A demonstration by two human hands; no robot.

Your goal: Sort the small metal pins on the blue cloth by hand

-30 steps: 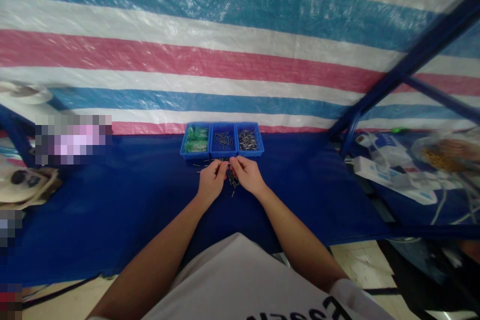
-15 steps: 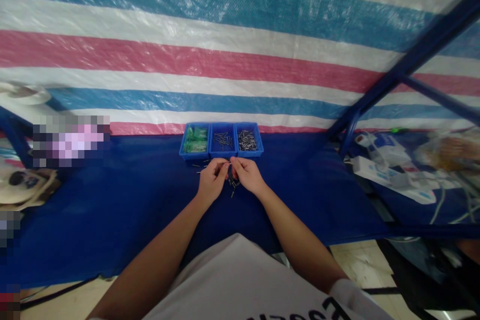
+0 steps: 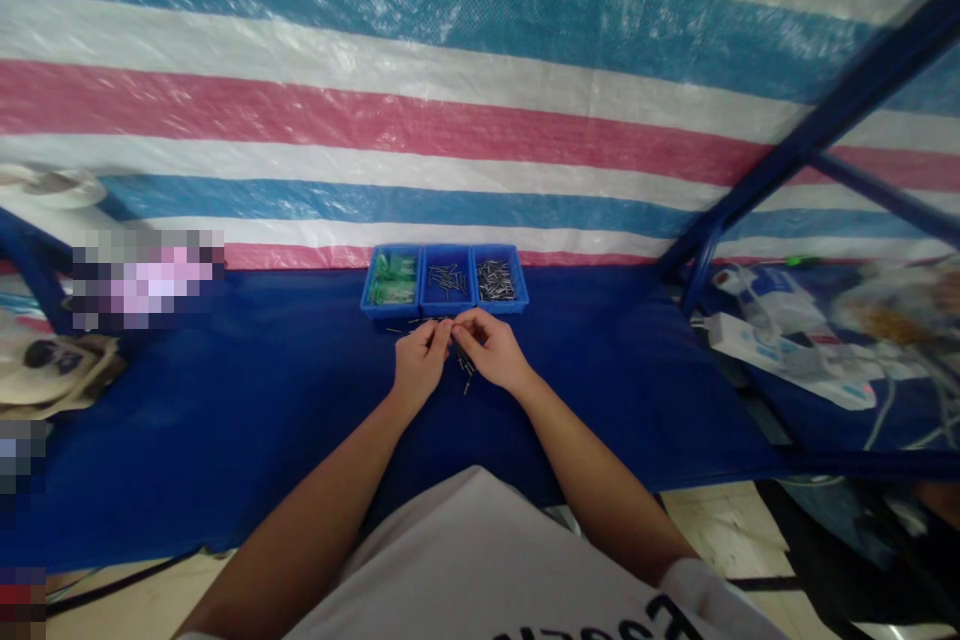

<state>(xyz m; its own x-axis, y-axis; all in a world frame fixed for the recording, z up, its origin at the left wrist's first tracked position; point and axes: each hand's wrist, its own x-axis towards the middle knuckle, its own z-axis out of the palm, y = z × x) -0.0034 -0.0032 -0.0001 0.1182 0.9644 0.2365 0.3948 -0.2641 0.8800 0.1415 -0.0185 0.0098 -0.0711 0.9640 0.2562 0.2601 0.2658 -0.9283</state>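
My left hand (image 3: 420,357) and my right hand (image 3: 489,348) meet fingertip to fingertip just in front of the blue bins. Both are closed in a pinch; whatever lies between the fingertips is too small and too covered to name. Several thin dark metal pins (image 3: 466,375) lie on the blue table beneath and between the hands. More thin pieces (image 3: 405,328) lie beyond my left hand. The left bin (image 3: 367,300) holds green and clear packets, the middle bin (image 3: 448,309) some dark pins, and the right bin (image 3: 523,298) a heap of silvery pins.
A striped plastic sheet (image 3: 480,130) hangs behind the blue table (image 3: 262,420). At the right are a blue metal frame (image 3: 757,170), a white power strip (image 3: 787,360) with cables, and plastic bags. A tan bag (image 3: 82,375) and a blurred-out pink item (image 3: 161,280) are at the left.
My fingertips have drawn together and shifted slightly left, with the right fingers now curled over more. The bins and the pins on the table look the same.
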